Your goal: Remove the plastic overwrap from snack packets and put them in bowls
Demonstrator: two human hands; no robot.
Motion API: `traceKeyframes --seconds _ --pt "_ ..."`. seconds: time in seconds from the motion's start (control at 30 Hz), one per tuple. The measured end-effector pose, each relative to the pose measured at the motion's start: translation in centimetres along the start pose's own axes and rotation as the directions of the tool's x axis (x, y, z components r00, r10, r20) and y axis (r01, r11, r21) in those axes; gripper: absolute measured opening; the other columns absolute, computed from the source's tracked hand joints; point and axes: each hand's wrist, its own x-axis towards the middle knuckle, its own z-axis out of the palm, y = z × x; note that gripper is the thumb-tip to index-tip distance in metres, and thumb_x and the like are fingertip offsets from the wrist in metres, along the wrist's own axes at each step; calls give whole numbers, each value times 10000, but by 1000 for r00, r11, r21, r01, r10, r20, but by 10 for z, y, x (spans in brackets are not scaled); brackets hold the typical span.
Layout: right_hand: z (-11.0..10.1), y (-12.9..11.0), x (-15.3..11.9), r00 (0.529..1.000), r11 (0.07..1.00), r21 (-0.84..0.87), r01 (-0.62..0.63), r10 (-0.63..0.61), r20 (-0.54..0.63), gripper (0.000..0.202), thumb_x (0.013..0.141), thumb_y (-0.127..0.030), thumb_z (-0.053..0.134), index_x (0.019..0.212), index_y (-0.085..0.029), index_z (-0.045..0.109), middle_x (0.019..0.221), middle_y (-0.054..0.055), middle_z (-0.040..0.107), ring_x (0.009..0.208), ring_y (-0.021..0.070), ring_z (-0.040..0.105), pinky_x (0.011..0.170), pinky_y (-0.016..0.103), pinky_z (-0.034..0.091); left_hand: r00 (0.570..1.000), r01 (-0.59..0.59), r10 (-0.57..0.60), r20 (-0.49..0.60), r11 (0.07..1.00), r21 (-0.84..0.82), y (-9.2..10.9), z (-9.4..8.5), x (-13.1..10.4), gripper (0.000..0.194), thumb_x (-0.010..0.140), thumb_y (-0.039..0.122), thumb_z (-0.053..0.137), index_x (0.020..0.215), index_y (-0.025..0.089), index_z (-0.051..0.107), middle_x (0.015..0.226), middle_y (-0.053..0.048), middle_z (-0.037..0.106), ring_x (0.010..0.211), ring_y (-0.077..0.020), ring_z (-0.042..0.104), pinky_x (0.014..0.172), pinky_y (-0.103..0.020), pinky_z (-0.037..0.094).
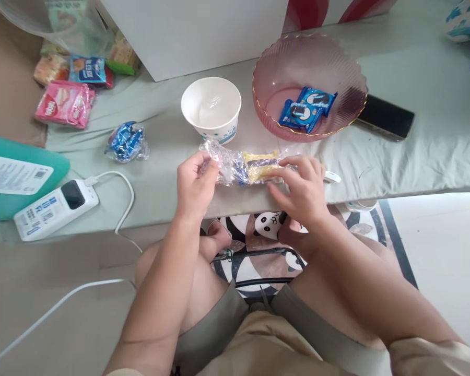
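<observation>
A clear plastic bag [229, 162] with yellow and blue wrapped snacks [260, 164] inside lies across the front part of the cloth-covered table. My left hand [198, 180] pinches the bag's left end. My right hand [300, 185] is over its right end, fingers spread, the fingertips touching the plastic beside the yellow packs. Just behind the bag stands a white paper bowl [211, 104]. To the right of it, a pink ribbed bowl [270, 117] holds blue snack packets [307, 109].
A black phone [386, 117] lies right of the pink bowl. At left are a blue packet bundle [127, 142], pink packets [65, 104], a power strip [57, 209] with a white cable, and a green container [23, 177]. A large white box [203, 31] stands behind.
</observation>
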Motion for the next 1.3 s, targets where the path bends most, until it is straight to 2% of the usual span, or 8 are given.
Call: traceKeyframes --seconds 0.27,0.43,0.53,0.63,0.8,1.0,1.17,1.3 --pt "-8 -2 37 927 917 223 -331 360 -106 192 967 -334 549 960 -218 701 614 -8 531 603 168 541 708 362 453 991 116 -114 65 993 -12 14 -6 -1 163 742 240 678 615 202 583 553 33 486 510 -100 429 464 -236 303" --pt "11 -8 49 957 821 564 -88 227 -182 174 1013 -279 462 1146 -277 573 973 22 716 864 168 707 822 350 569 950 267 -266 165 964 14 22 -6 -4 273 743 252 675 545 188 499 517 39 402 483 -83 379 463 -233 259" --pt "17 -14 45 983 875 482 44 47 -175 177 956 -152 464 1033 -248 592 1073 60 736 1032 202 714 918 383 565 950 298 -280 136 946 -129 21 -3 -3 367 792 360 704 537 184 506 578 16 475 537 -98 475 506 -233 375" --pt "16 -20 40 994 944 314 102 -111 12 249 914 -93 447 983 -210 655 1064 99 759 1037 246 709 909 397 551 942 336 -312 125 879 -338 27 -1 -1 411 848 431 665 551 187 518 714 -33 601 737 -164 642 637 -266 534" --pt "3 -29 39 955 991 96 88 -112 274 466 912 -62 416 1268 -192 687 1210 104 753 1082 292 651 931 433 506 887 458 -410 212 726 -513 48 -2 -2 435 898 451 610 572 190 490 1033 -76 733 1103 -291 703 746 -350 622" --pt "-13 -40 35 902 975 -12 220 -199 383 640 868 -49 507 1482 -215 571 1382 101 682 1079 302 592 908 429 494 884 455 -385 264 583 -673 58 -4 -6 444 988 431 479 616 190 477 1197 -61 722 1156 -321 693 741 -404 630" --pt "-19 -42 34 902 975 -60 215 -175 394 512 902 -98 530 1375 -264 635 1190 102 680 1001 258 603 763 348 455 897 408 -336 286 387 -827 54 -5 -5 386 992 419 496 681 210 586 1137 -42 731 1228 -345 659 885 -568 613" --pt "-24 -40 33 905 980 -47 191 -157 395 313 940 -191 575 1225 -269 679 1184 81 666 944 223 620 661 305 388 900 354 -384 205 372 -858 51 -7 -2 363 985 403 517 679 217 575 1040 -20 733 1240 -328 656 979 -690 542"
